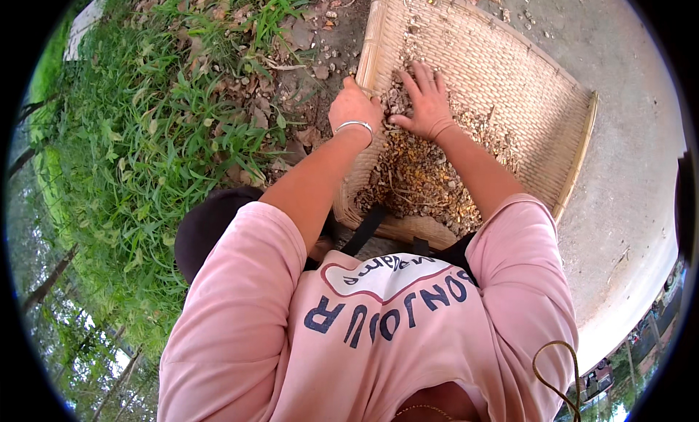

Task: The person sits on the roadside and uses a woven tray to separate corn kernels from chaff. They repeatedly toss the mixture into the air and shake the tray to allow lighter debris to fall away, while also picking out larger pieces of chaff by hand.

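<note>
Our left hand [354,110] curls over the rim of the woven bamboo winnowing tray [510,72], fingers closed on the edge at about nine o'clock of the tray, a silver bangle [355,125] at the wrist. Our right hand [426,101] lies flat with fingers spread, palm pressed into the heap of grain and chaff [415,174] near the tray's centre; it pinches nothing. We judge the step in hand to be sorting or raking through the heap while the tray is steadied. The next move likely calls for a light sweep of the spread fingers without tipping the rim. The heap is yellow-orange kernels mixed with grey-brown husks and bits of stalk, thickest toward six o'clock and thinning to scattered flecks toward twelve. The tray rests partly on concrete [626,167], with grass [160,131] and dry leaves off at nine o'clock.
</note>
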`<state>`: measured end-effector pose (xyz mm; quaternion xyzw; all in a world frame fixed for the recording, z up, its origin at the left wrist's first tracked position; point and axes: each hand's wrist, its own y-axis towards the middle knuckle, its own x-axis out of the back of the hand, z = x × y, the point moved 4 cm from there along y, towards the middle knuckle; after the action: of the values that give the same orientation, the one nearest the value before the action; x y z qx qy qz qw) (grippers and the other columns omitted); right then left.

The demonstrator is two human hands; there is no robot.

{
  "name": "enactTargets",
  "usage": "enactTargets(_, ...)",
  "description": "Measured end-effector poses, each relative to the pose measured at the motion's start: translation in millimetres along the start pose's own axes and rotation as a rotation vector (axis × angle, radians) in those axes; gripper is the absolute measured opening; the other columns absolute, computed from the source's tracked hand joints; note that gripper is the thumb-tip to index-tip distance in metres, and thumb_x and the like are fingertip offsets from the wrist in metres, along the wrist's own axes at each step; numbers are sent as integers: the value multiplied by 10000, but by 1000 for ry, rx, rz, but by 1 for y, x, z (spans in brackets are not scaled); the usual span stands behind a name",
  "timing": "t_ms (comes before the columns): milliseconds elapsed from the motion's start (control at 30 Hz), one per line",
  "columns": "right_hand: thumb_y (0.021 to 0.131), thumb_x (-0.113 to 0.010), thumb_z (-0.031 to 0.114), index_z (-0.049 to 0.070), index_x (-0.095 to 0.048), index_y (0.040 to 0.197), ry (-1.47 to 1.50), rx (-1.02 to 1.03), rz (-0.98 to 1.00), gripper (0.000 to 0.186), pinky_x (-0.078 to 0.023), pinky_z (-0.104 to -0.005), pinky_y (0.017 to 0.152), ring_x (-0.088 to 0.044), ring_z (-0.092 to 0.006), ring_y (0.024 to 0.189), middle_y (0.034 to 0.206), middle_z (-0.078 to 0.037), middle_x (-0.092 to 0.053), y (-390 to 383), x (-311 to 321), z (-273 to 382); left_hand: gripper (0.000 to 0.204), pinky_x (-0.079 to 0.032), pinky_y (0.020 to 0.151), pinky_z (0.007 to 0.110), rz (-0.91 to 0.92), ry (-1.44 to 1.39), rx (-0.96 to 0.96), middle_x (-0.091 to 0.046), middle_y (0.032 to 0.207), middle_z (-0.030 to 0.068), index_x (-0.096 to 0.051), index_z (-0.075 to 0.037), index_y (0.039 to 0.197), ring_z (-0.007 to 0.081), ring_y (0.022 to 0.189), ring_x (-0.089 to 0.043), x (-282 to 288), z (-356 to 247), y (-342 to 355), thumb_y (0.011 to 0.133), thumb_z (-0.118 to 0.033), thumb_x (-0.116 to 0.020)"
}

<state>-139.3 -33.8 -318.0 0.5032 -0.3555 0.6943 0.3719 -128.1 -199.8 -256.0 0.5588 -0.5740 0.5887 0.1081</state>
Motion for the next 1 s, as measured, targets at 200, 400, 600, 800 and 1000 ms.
enactTargets(200, 734, -632, 660, 152, -290, 1460, -17, -50, -166, 949, -101, -565, 1137, -168, -353, 1430, 1536, -173, -223, 37, 14, -4, 476, -537, 807, 427, 1, 19, -9, -668, 959, 222, -472, 13, 1105, 363, 920, -661, 1, -4, -1, 808, -288, -692)
enactTargets(400, 765, -681, 448, 74, -473, 1292, 328, 94, -377, 679, -272, -509, 1058, -381, -364, 1277, 1356, -182, -446, 34, 0, 9, 511, -532, 814, 430, -12, 13, -3, -667, 949, 234, -481, 25, 1112, 369, 921, -658, 0, -3, 0, 796, -313, -699)
enactTargets(600, 781, -665, 198, 92, -541, 1107, 352, 102, -532, 364, -427, -438, 859, -540, -302, 1007, 1094, -85, -559, 25, 2, 29, 515, -532, 810, 429, -32, 13, -4, -667, 954, 233, -481, 22, 1114, 368, 919, -658, 1, -4, -2, 794, -316, -703)
enactTargets(800, 817, -654, 264, 110, -595, 992, 381, 121, -392, 241, -522, -397, 661, -622, -292, 783, 876, -84, -594, 33, 2, 10, 514, -533, 810, 428, -7, 11, 0, -666, 960, 231, -481, 20, 1117, 365, 924, -657, 1, -5, -2, 798, -316, -703)
enactTargets(1000, 932, -567, 345, 62, -591, 1169, 868, -357, 142, 370, -519, -315, 708, -639, -152, 807, 1044, -108, -678, 92, 90, 13, 506, -536, 821, 423, 3, 19, 23, -665, 980, 225, -481, 15, 1123, 358, 938, -655, 1, 5, -1, 808, -317, -698)
